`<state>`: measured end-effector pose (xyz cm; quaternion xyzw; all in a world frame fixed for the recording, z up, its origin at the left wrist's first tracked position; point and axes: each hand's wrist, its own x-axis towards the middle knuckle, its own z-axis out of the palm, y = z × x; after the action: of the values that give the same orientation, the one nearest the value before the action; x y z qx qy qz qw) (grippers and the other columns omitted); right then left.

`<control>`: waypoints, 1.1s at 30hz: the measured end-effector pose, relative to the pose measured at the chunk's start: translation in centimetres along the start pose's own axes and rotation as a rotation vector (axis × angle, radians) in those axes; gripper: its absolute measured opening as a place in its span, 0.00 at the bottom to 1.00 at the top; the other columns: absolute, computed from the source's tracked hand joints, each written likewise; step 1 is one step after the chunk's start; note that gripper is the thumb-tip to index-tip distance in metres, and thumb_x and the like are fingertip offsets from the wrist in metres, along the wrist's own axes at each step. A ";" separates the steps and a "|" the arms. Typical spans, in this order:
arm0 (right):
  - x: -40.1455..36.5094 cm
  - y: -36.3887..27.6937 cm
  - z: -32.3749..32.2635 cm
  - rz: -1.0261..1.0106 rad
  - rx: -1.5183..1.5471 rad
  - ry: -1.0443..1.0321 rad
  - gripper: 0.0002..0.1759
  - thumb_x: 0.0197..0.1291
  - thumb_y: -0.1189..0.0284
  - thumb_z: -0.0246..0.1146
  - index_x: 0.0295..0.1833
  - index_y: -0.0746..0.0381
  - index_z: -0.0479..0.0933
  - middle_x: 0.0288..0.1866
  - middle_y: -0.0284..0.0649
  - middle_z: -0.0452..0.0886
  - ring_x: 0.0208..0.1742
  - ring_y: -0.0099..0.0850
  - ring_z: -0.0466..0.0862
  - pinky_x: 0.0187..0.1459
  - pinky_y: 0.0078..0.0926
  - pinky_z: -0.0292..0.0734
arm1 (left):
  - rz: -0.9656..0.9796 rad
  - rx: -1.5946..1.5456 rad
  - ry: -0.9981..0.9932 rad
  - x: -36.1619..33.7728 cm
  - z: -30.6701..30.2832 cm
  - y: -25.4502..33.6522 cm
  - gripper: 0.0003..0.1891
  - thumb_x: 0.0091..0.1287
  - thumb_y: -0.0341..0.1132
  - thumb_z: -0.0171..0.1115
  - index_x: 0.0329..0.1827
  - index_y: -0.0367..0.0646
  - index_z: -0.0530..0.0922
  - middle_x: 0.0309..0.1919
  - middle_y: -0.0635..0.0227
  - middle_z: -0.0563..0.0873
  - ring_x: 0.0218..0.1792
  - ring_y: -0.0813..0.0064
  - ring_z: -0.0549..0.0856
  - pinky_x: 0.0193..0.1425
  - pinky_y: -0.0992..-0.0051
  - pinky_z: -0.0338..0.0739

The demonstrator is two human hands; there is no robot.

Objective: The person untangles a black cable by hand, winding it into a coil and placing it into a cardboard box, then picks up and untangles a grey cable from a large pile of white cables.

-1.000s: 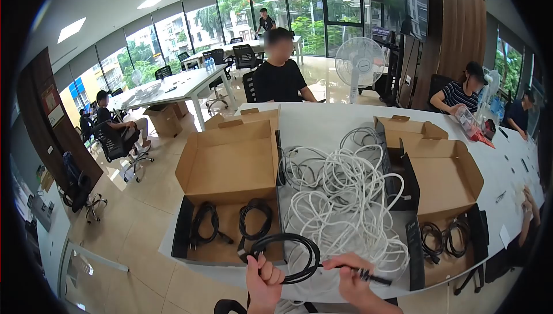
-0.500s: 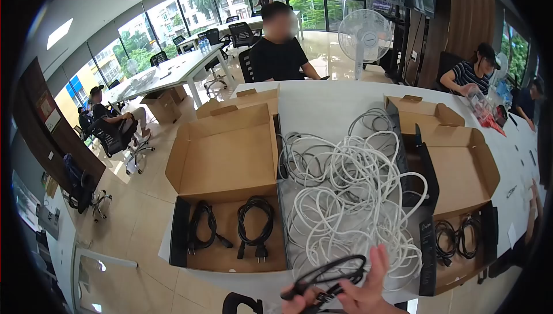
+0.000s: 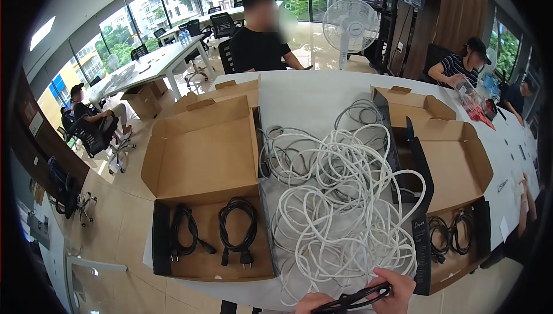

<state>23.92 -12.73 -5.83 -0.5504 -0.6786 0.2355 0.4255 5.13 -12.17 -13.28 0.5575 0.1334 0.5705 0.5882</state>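
A coiled black power cord (image 3: 354, 299) is stretched between my two hands at the bottom edge of the view. My left hand (image 3: 314, 302), partly cut off by the frame, is closed on the coil's left end. My right hand (image 3: 397, 292) grips the other end, thumb along the top. Just beyond them a large tangled pile of white cables (image 3: 345, 199) spreads over the table. To the left, an open cardboard box (image 3: 201, 268) holds two looped black cords, one (image 3: 187, 236) beside the other (image 3: 238, 233).
On the right, another open box (image 3: 455, 279) contains looped black cables (image 3: 440, 239). More open boxes (image 3: 417, 106) stand behind. A person in black (image 3: 259, 49) sits across the table (image 3: 311, 95), near a white fan (image 3: 350, 26). Another person (image 3: 461, 69) handles a plastic bag at right.
My view has shifted, so the boxes and pile appear further left. My hands have moved down and right, and the cord's open loop now looks flatter and more bunched between them.
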 end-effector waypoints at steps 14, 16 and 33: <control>-2.3 1.9 2.4 0.153 0.420 0.313 0.14 0.64 0.73 0.57 0.50 0.71 0.74 0.25 0.37 0.76 0.22 0.19 0.74 0.24 0.15 0.67 | 0.048 -0.002 -0.104 -3.0 1.3 -2.4 0.28 0.63 0.58 0.60 0.34 0.35 0.74 0.14 0.74 0.67 0.12 0.76 0.66 0.17 0.72 0.57; -2.6 1.1 1.4 0.345 0.664 0.159 0.14 0.59 0.86 0.54 0.51 0.71 0.75 0.26 0.35 0.77 0.28 0.20 0.78 0.30 0.15 0.70 | -0.166 -0.107 -0.038 -4.2 1.0 -2.0 0.33 0.60 0.64 0.59 0.36 0.35 0.73 0.15 0.78 0.66 0.15 0.80 0.65 0.19 0.75 0.57; -1.3 -0.4 1.7 0.437 1.475 -0.365 0.31 0.50 0.86 0.60 0.64 0.71 0.67 0.55 0.45 0.75 0.43 0.30 0.76 0.44 0.30 0.72 | -0.341 -0.459 0.356 -5.7 0.2 4.6 0.30 0.60 0.65 0.58 0.28 0.43 0.64 0.14 0.80 0.59 0.17 0.83 0.56 0.24 0.75 0.48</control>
<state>22.33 -13.85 -6.82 -0.1998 -0.2827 0.7896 0.5066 1.09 -18.23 -12.19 0.2716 0.1934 0.5672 0.7530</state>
